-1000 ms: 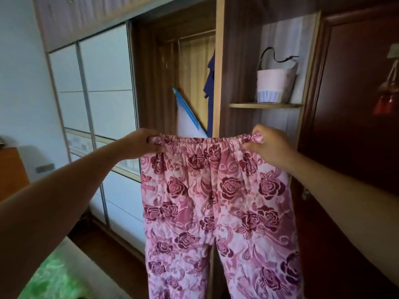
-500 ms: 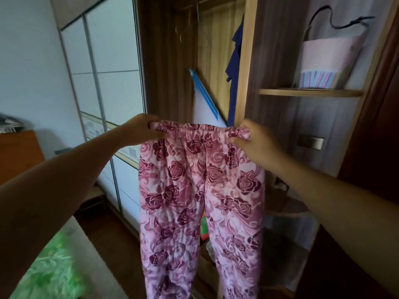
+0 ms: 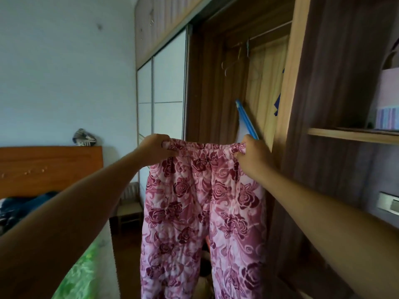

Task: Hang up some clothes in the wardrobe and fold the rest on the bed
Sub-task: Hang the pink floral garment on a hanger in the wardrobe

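**Floral trousers (image 3: 203,212) held up in front of the open wardrobe (image 3: 207,93)**

The trousers are pink, quilted and printed with dark red roses. They hang in the air by the elastic waistband, with both legs dropping out of the bottom of the view. The left hand (image 3: 156,146) has its grip closed on the left end of the waistband. The right hand (image 3: 252,156) pinches the right end in a closed grip. The band is stretched roughly level between them.

Wardrobe, open bay: a rail (image 3: 269,31) runs across the top and carries bare wire hangers (image 3: 235,59). A blue garment (image 3: 277,106) shows at the right edge of the bay, partly hidden by the upright post. A white board with a blue edge (image 3: 246,119) leans inside, behind the right hand. The white sliding door (image 3: 168,83) stands to the left of the bay.

Side shelf (image 3: 352,134): it carries one pale bag with a striped base (image 3: 388,100), cut off by the frame edge.

Bed (image 3: 86,270): it has a green patterned cover and lies at lower left. Dark clothes (image 3: 23,203) are heaped on it near the wooden headboard (image 3: 49,169). A striped item (image 3: 83,138) sits on top of the headboard; I cannot tell what it is.
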`<state>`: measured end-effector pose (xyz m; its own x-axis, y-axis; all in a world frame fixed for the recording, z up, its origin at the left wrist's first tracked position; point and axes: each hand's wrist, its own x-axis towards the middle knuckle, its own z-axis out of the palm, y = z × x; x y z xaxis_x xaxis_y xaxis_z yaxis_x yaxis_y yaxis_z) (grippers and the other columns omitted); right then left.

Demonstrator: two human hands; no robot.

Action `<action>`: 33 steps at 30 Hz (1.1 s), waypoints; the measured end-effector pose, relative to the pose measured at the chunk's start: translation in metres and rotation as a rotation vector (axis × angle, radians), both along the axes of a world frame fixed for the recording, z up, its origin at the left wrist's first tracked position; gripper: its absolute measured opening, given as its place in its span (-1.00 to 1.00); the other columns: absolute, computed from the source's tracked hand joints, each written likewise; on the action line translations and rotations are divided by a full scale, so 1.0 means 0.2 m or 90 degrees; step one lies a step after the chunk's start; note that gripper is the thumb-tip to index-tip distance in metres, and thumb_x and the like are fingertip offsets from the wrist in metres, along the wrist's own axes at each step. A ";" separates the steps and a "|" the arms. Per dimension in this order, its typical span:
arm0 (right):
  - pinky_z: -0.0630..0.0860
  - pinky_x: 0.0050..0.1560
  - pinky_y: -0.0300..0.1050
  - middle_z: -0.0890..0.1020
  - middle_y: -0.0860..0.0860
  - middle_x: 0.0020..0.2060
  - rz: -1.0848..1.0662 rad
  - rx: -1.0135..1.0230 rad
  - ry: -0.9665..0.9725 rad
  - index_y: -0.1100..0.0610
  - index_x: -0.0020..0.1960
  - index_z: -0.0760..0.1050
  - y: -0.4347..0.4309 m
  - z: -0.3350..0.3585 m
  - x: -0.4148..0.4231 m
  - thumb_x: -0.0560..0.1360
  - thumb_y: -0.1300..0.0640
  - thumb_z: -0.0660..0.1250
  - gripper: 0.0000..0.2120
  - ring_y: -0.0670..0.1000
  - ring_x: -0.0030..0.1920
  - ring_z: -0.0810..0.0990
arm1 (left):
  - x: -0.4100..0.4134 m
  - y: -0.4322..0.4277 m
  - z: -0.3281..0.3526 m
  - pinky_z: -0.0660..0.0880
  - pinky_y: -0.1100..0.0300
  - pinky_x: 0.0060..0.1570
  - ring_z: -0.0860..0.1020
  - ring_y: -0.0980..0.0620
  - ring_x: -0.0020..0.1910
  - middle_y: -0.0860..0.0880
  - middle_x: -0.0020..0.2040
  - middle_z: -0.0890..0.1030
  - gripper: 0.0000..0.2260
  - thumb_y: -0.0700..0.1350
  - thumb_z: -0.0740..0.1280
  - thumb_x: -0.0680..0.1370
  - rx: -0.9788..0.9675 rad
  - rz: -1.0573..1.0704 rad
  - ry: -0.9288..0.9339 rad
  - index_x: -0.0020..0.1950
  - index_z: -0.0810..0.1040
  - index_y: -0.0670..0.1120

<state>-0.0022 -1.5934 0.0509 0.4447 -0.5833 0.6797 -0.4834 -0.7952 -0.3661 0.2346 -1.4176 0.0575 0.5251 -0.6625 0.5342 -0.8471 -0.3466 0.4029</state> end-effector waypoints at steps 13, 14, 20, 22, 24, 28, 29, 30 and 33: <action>0.56 -0.07 0.01 0.48 0.17 0.18 -0.084 0.052 -0.126 0.12 0.32 0.41 -0.40 0.17 0.33 0.58 0.20 0.28 -0.68 0.23 0.08 0.59 | 0.25 -0.55 0.22 0.38 0.13 -0.14 0.54 -0.11 -0.06 -0.11 -0.04 0.59 -0.83 0.03 0.46 0.49 -0.122 0.032 -0.059 -0.01 0.55 0.03; 0.60 -0.03 0.04 0.48 0.16 0.18 -0.097 0.059 -0.145 0.10 0.34 0.40 -0.44 0.18 0.38 0.58 0.20 0.28 -0.67 0.23 0.08 0.59 | 0.28 -0.62 0.25 0.37 0.14 -0.13 0.52 -0.10 -0.07 -0.11 -0.03 0.59 -0.80 0.04 0.46 0.50 -0.127 0.028 -0.062 0.03 0.58 -0.01; 0.61 -0.01 0.13 0.51 0.16 0.09 -0.197 0.059 -0.250 0.09 0.20 0.47 -0.76 0.24 0.68 0.54 0.19 0.24 -0.76 0.23 0.01 0.58 | 0.56 -1.10 0.32 0.41 0.15 -0.14 0.55 -0.06 -0.03 -0.02 -0.09 0.57 -0.85 -0.01 0.42 0.55 -0.147 -0.055 -0.073 -0.01 0.56 -0.06; 0.58 -0.04 0.05 0.53 0.19 0.07 -0.233 0.041 -0.266 0.13 0.15 0.49 -0.88 0.27 0.78 0.53 0.20 0.27 -0.80 0.24 0.01 0.57 | 0.69 -1.28 0.33 0.46 0.11 -0.11 0.55 -0.08 -0.01 -0.01 -0.11 0.57 -0.86 -0.03 0.44 0.53 -0.157 -0.107 -0.071 -0.07 0.54 -0.06; 0.54 -0.08 0.02 0.54 0.23 0.05 -0.262 0.023 -0.278 0.16 0.10 0.49 -1.00 0.31 0.86 0.50 0.24 0.29 -0.81 0.28 0.01 0.57 | 0.80 -1.47 0.35 0.49 0.06 0.01 0.53 -0.11 0.06 -0.04 -0.06 0.62 -0.82 -0.03 0.47 0.50 -0.167 -0.151 -0.067 -0.02 0.60 -0.12; 0.54 -0.07 0.08 0.56 0.26 0.03 -0.308 0.010 -0.311 0.21 0.03 0.51 -1.25 0.45 0.92 0.45 0.30 0.28 -0.84 0.31 0.00 0.57 | 0.92 -1.80 0.46 0.37 0.14 0.09 0.49 -0.14 0.18 -0.11 0.08 0.65 -0.78 -0.06 0.47 0.51 -0.168 -0.238 -0.074 0.09 0.65 -0.14; 0.54 -0.11 0.08 0.57 0.26 0.01 -0.321 0.005 -0.318 0.21 -0.04 0.50 -1.30 0.49 0.92 0.45 0.31 0.28 -0.89 0.30 -0.03 0.57 | 0.94 -1.88 0.50 0.36 0.15 0.09 0.50 -0.17 0.18 -0.13 0.10 0.65 -0.78 -0.07 0.46 0.52 -0.166 -0.259 -0.083 0.10 0.65 -0.15; 0.51 -0.16 0.06 0.56 0.26 -0.03 -0.328 -0.001 -0.328 0.20 -0.12 0.46 -1.36 0.52 0.91 0.45 0.32 0.28 -0.95 0.29 -0.07 0.56 | 0.96 -1.97 0.55 0.37 0.14 0.10 0.51 -0.20 0.18 -0.14 0.10 0.66 -0.78 -0.09 0.46 0.51 -0.173 -0.277 -0.086 0.10 0.65 -0.16; 0.39 -0.24 -0.02 0.54 0.25 -0.09 -0.339 -0.030 -0.354 0.17 -0.22 0.35 -1.53 0.63 0.86 0.45 0.35 0.26 -0.85 0.28 -0.13 0.55 | 0.99 -2.20 0.69 0.46 0.10 0.10 0.54 -0.22 0.18 -0.17 0.06 0.67 -0.76 -0.10 0.49 0.48 -0.208 -0.325 -0.065 0.09 0.66 -0.17</action>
<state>0.1699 -1.8996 0.1772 -0.3021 -0.5881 0.7503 -0.5597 -0.5277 -0.6390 0.4328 -1.8575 0.1948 0.1196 -0.6103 0.7831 -0.9134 0.2414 0.3277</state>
